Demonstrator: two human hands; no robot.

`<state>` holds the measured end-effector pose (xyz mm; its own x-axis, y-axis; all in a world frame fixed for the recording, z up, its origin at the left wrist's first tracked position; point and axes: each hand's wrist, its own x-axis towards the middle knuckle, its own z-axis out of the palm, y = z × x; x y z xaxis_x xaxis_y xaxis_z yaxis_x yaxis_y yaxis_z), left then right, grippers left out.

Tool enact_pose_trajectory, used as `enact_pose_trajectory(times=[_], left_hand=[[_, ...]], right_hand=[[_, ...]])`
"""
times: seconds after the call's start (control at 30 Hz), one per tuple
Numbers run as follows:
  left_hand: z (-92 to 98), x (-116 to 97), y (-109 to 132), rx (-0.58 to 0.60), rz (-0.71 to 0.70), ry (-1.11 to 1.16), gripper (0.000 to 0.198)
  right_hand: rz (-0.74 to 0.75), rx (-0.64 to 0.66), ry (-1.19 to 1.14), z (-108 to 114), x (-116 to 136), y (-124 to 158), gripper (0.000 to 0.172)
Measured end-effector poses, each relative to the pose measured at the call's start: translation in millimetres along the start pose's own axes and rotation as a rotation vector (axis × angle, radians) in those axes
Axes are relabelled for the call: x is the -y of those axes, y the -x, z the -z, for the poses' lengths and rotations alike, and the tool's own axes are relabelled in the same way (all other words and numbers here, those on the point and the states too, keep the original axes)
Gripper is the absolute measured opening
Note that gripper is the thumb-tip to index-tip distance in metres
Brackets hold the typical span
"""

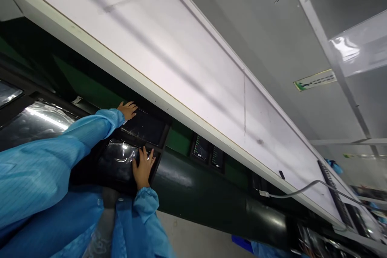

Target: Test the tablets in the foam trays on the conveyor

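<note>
My left hand (127,110) lies open with spread fingers at the far left corner of a dark flat panel (145,127), which sits in a compartment of a black tray (163,139). My right hand (144,167) is also open, fingers apart, over the right edge of a nearer glossy panel (116,159) in the same tray. That panel's shiny cover reflects the lights. Both hands appear to touch the panels or the tray's dividers; the exact contact under the fingers is hidden. Blue sleeves cover both my arms.
A long white shelf (181,68) slants above the green work surface (181,139). Another tray with two small dark panels (201,147) stands farther right. Shiny covered panels (42,121) lie at left. A grey cable (302,188) hangs over the shelf's edge.
</note>
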<state>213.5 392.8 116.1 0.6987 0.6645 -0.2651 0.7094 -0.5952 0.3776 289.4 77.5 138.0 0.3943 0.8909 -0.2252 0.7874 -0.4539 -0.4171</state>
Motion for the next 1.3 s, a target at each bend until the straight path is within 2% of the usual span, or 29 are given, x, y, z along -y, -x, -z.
enact_pose_trajectory(times=[0.17, 0.33, 0.47, 0.6, 0.7, 0.8, 1.0, 1.17, 1.23, 1.3], left_hand=[[-18.3, 5.8, 27.9, 0.029, -0.087, 0.011, 0.067], [-23.7, 15.1, 41.1, 0.061, -0.156, 0.016, 0.071], [-17.4, 23.3, 33.9, 0.096, -0.189, 0.035, 0.075], [-13.9, 24.1, 25.0, 0.090, -0.189, 0.063, 0.077], [-10.7, 22.3, 16.0, 0.050, -0.171, 0.091, 0.069], [-4.1, 23.7, 7.6, -0.012, -0.151, 0.121, 0.057], [4.5, 36.4, 7.0, -0.157, -0.068, 0.140, 0.043], [-3.1, 38.1, 8.6, -0.167, -0.069, 0.171, 0.042], [-8.1, 36.4, 9.6, -0.175, -0.061, 0.198, 0.045], [-14.5, 35.1, 13.2, -0.187, -0.044, 0.234, 0.051]], right_hand=[[-0.104, -0.053, 0.074, 15.9, -43.9, 31.6, 0.050], [-0.188, -0.082, 0.094, 15.1, -57.3, 45.2, 0.051], [-0.150, -0.107, 0.066, 13.2, -38.3, 34.0, 0.051], [0.061, -0.055, 0.021, 2.1, 10.9, 0.3, 0.036], [0.197, 0.038, 0.004, -13.1, 46.3, -30.6, 0.040], [0.228, 0.093, 0.004, -24.5, 64.8, -54.3, 0.045], [0.222, 0.112, -0.009, -25.4, 68.1, -69.0, 0.036], [0.230, 0.104, -0.006, -22.2, 71.8, -60.7, 0.035], [0.183, 0.055, -0.030, -19.1, 68.3, -53.6, 0.035], [0.064, -0.044, -0.038, -11.9, 56.4, -48.5, 0.036]])
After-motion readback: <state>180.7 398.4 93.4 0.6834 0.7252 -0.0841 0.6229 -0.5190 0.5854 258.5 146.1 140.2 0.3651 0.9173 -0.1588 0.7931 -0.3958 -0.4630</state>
